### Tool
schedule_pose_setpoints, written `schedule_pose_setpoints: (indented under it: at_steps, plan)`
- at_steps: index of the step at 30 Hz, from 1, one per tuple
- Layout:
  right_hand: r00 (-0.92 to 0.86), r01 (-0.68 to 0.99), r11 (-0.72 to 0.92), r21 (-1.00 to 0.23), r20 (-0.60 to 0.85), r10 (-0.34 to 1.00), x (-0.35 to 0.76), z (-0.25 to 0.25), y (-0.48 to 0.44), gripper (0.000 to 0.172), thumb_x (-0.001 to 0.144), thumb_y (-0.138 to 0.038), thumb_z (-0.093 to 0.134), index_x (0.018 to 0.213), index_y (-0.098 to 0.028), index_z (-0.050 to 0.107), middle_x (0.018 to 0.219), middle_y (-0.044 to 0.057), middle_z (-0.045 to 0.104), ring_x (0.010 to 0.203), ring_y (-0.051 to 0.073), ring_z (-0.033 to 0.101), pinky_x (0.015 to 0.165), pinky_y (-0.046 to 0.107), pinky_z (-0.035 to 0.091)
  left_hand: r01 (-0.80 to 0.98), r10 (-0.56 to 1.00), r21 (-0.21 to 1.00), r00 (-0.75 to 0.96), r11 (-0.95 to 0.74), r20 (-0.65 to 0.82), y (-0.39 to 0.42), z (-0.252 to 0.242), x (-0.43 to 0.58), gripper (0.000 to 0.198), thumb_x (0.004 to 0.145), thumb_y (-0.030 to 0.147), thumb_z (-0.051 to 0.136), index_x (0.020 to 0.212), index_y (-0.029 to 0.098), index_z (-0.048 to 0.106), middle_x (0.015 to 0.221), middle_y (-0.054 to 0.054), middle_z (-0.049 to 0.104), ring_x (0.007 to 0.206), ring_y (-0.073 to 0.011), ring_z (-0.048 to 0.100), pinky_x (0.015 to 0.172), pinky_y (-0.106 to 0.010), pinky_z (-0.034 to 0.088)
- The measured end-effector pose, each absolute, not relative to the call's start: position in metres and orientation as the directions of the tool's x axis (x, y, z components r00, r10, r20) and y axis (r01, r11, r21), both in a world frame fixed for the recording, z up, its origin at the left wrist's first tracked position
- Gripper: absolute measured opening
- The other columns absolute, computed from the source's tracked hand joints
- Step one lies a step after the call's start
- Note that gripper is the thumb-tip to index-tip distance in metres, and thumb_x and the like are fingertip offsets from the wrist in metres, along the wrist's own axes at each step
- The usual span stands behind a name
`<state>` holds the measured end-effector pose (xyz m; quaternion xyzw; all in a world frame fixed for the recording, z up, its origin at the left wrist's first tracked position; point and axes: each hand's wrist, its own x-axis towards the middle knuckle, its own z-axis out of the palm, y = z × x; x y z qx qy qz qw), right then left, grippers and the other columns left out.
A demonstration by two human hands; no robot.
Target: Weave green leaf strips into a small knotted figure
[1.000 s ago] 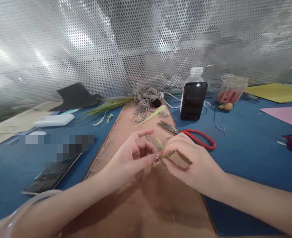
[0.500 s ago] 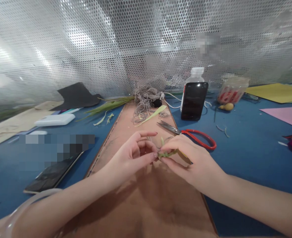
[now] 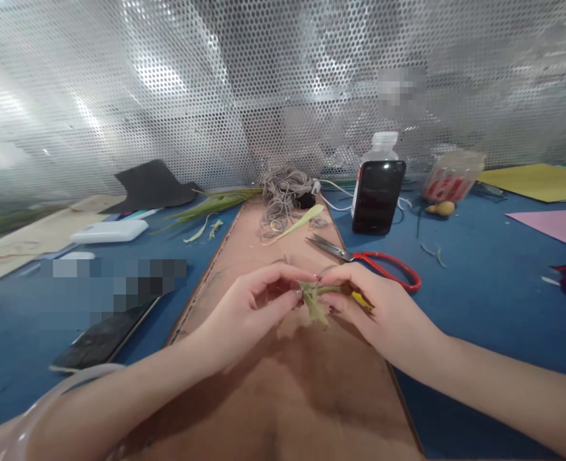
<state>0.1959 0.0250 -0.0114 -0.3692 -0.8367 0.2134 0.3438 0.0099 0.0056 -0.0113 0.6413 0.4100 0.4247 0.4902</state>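
Between my fingertips is a small green plant strip (image 3: 315,310), with its frayed end hanging down over the brown board (image 3: 264,397). My left hand (image 3: 258,301) pinches it from the left between thumb and forefinger. From the right, my right hand (image 3: 374,307) grips its other end, and a yellow piece (image 3: 362,301) shows under those fingers. Just beyond my right hand lie red-handled scissors (image 3: 388,269), their blades apart. A pale green leaf strip (image 3: 297,224) rests farther up the board, beside a tangle of grey cord (image 3: 285,189).
A black phone (image 3: 378,197) leans against a clear bottle (image 3: 383,147) at the back. Right of them are a plastic jar (image 3: 453,176), a small gourd-like thing (image 3: 440,209) and coloured sheets (image 3: 537,182). On the left lie a white case (image 3: 110,232), long green leaves (image 3: 216,203) and a dark tablet-like device (image 3: 105,339).
The green strip has turned so its frayed end now hangs toward me. My left fingers have closed in, and the forefinger that was stretched out now bends down to the strip.
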Motion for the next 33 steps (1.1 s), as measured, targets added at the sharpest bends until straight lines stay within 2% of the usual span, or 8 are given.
schedule_pose_setpoints:
  at_steps: [3, 7, 11, 16, 20, 29, 33]
  plan:
    - [-0.495, 0.484, 0.627, -0.61, 0.4, 0.771, 0.1953, -0.0118, 0.0245, 0.006, 0.082, -0.015, 0.05, 0.083, -0.02, 0.054, 0.079, -0.002, 0.063, 0.072, 0.012, 0.059, 0.065, 0.023, 0.046, 0.244, 0.929, 0.936, 0.331, -0.253, 0.165, 0.0033, -0.0101, 0.0099, 0.018, 0.082, 0.019, 0.051, 0.098, 0.022, 0.061, 0.093, -0.001, 0.064, 0.084, -0.0135, 0.058, 0.075, -0.023, 0.045]
    - [-0.523, 0.449, 0.639, -0.625, 0.395, 0.755, 0.1939, -0.0132, 0.0219, 0.006, 0.082, -0.016, 0.05, 0.082, -0.019, 0.054, 0.074, -0.001, 0.06, 0.065, 0.011, 0.056, 0.059, 0.022, 0.046, 0.366, 0.918, 0.861, 0.314, -0.354, 0.243, 0.003, -0.0109, 0.0121, 0.019, 0.075, 0.022, 0.061, 0.094, 0.019, 0.061, 0.088, -0.001, 0.065, 0.078, -0.014, 0.057, 0.072, -0.025, 0.045]
    - [-0.53, 0.43, 0.627, -0.65, 0.38, 0.758, 0.193, -0.0144, 0.0206, 0.009, 0.083, -0.015, 0.048, 0.079, -0.02, 0.054, 0.074, -0.001, 0.06, 0.065, 0.011, 0.057, 0.059, 0.022, 0.047, 0.368, 0.932, 0.867, 0.262, -0.336, 0.25, 0.004, -0.0124, 0.0135, 0.013, 0.076, 0.024, 0.06, 0.087, 0.019, 0.061, 0.085, -0.002, 0.065, 0.08, -0.0153, 0.058, 0.073, -0.027, 0.045]
    - [-0.501, 0.34, 0.58, -0.74, 0.379, 0.778, 0.1936, -0.0154, 0.0191, 0.013, 0.085, -0.016, 0.046, 0.097, -0.021, 0.045, 0.087, 0.002, 0.062, 0.064, 0.011, 0.061, 0.057, 0.023, 0.051, 0.334, 0.931, 0.876, 0.235, -0.346, 0.278, 0.003, -0.0123, 0.0134, 0.005, 0.076, 0.018, 0.058, 0.081, 0.018, 0.06, 0.082, -0.002, 0.065, 0.079, -0.0158, 0.059, 0.075, -0.028, 0.046]
    - [-0.505, 0.34, 0.573, -0.746, 0.369, 0.781, 0.1941, -0.0125, 0.0169, 0.017, 0.085, -0.017, 0.045, 0.101, -0.02, 0.042, 0.079, 0.002, 0.062, 0.068, 0.014, 0.062, 0.059, 0.026, 0.052, 0.338, 0.925, 0.865, 0.222, -0.37, 0.309, 0.0025, -0.0134, 0.0132, 0.006, 0.075, 0.015, 0.057, 0.079, 0.018, 0.059, 0.082, -0.003, 0.064, 0.08, -0.0165, 0.059, 0.075, -0.029, 0.047]
    - [-0.525, 0.317, 0.593, -0.74, 0.384, 0.76, 0.1955, -0.0114, 0.0167, 0.017, 0.085, -0.016, 0.043, 0.101, -0.021, 0.04, 0.072, 0.0, 0.058, 0.064, 0.013, 0.058, 0.061, 0.026, 0.05, 0.396, 0.918, 0.83, 0.226, -0.392, 0.326, 0.0024, -0.0133, 0.013, 0.007, 0.076, 0.015, 0.057, 0.081, 0.019, 0.059, 0.082, -0.001, 0.064, 0.079, -0.0148, 0.059, 0.074, -0.027, 0.047]
    - [-0.542, 0.34, 0.611, -0.715, 0.382, 0.749, 0.1957, -0.0109, 0.0189, 0.021, 0.084, -0.013, 0.044, 0.102, -0.021, 0.042, 0.079, 0.002, 0.058, 0.072, 0.014, 0.058, 0.064, 0.026, 0.05, 0.471, 0.894, 0.76, 0.225, -0.448, 0.388, 0.0017, -0.0125, 0.0108, 0.02, 0.074, 0.017, 0.06, 0.094, 0.022, 0.058, 0.087, 0.0, 0.065, 0.078, -0.0145, 0.059, 0.073, -0.027, 0.047]
